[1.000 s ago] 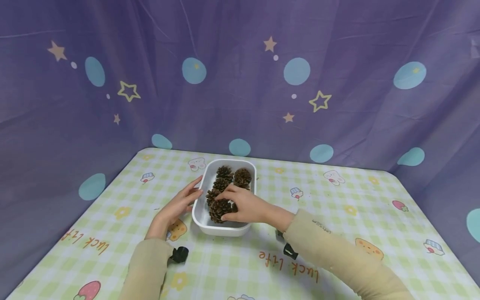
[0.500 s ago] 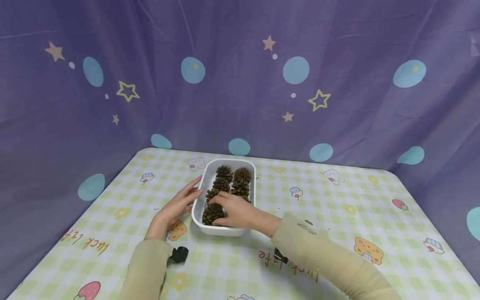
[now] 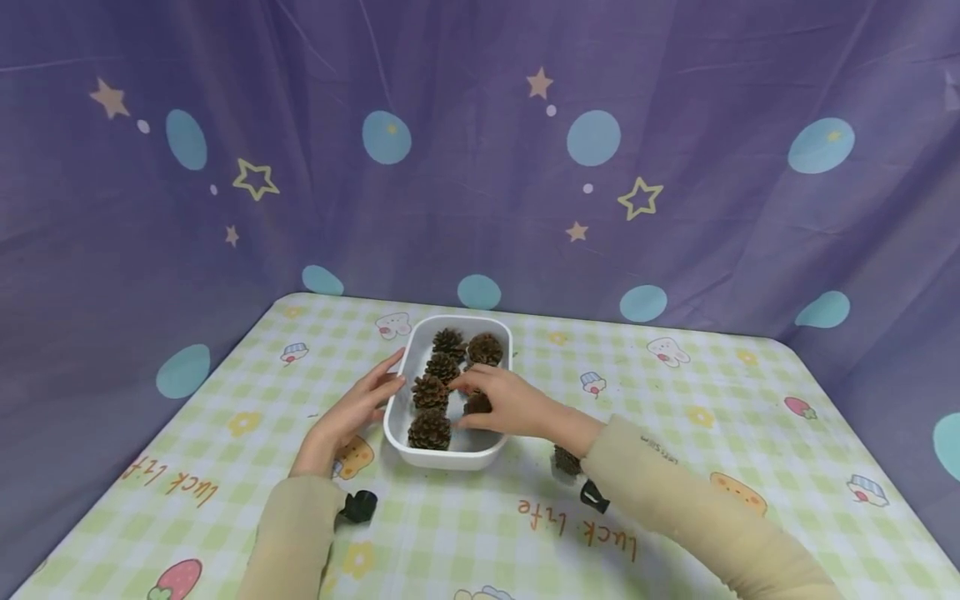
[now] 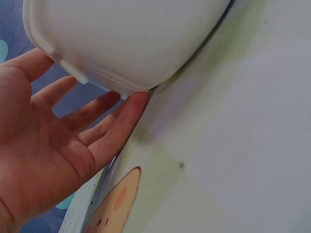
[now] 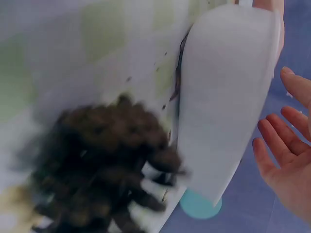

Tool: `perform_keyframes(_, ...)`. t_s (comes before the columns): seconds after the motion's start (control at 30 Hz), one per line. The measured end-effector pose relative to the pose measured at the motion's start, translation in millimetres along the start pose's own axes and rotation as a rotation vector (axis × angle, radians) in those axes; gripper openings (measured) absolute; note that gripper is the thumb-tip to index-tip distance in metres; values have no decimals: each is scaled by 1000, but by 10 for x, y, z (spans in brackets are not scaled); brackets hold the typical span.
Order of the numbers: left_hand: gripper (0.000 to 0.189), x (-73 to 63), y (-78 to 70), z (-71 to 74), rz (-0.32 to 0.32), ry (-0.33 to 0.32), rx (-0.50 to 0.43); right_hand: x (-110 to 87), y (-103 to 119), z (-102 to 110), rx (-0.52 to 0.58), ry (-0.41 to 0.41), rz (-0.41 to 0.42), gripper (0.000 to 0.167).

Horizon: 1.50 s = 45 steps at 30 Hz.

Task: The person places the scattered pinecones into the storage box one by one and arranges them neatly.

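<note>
In the head view, a white box (image 3: 450,459) holds several brown pine cones (image 3: 429,431), with four in a left column and others on the right. My left hand (image 3: 360,408) rests its outstretched fingers against the box's left side; the left wrist view has the fingertips touching the wall. My right hand (image 3: 513,404) reaches over the right rim, above a partly hidden pine cone (image 3: 477,406). In the right wrist view, its fingers (image 5: 272,160) are spread and loosely bent, with nothing seen between them. What lies beneath them inside the box is hidden there.
Another pine cone (image 3: 567,460) lies on the tablecloth right of the box, beside my right sleeve; it looms blurred in the right wrist view. Small dark crumbs dot the checked tablecloth (image 3: 660,467). A purple curtain (image 3: 480,217) stands behind the table.
My right hand held a pine cone, lowered it at the box's near-left corner and let go. Now the hand has shifted right and slightly away. The left hand stays put.
</note>
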<state>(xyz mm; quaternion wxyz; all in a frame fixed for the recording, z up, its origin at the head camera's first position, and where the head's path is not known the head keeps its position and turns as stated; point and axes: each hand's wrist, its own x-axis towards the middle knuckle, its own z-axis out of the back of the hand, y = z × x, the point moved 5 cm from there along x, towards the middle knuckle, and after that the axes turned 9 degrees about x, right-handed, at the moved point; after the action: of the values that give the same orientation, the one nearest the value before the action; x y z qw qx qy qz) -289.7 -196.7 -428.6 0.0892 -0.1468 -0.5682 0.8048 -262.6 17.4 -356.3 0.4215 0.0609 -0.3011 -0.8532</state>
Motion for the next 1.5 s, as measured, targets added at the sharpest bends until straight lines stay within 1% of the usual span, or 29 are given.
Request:
perform_keyframes(0.13,62,-2,-5,-5,-5,2,4,-169,-97,164,35,-50,-3,47)
perform_keyframes(0.27,62,-2,-1,-3,-7,2,5,-363,-220,290,10,-83,-2,45)
perform_keyframes(0.37,61,-2,2,1,-5,-1,10,-503,-316,354,-1,-83,-15,44)
perform_keyframes(0.5,61,1,2,-4,-1,2,14,-707,-440,380,23,-30,-65,46)
perform_keyframes(0.63,61,-3,-3,-6,1,0,15,-897,-546,366,44,30,-101,51)
perform_keyframes(0.8,61,-14,-7,-7,1,2,14,-1073,-668,325,63,67,-119,57)
perform_keyframes(1.0,61,-19,-20,-3,1,5,12,-1207,-748,316,116,70,-106,60)
perform_keyframes(1.13,62,-19,-28,5,3,2,11,-1260,-777,301,129,86,-97,59)
perform_keyframes(1.3,61,-9,-19,5,-1,9,7,-1299,-812,257,141,120,-127,55)
perform_keyframes(1.4,61,-11,-12,3,1,7,11,-1302,-815,247,147,124,-140,51)
perform_keyframes(1.5,61,-13,-14,-1,3,6,11,-1291,-811,252,136,110,-136,50)
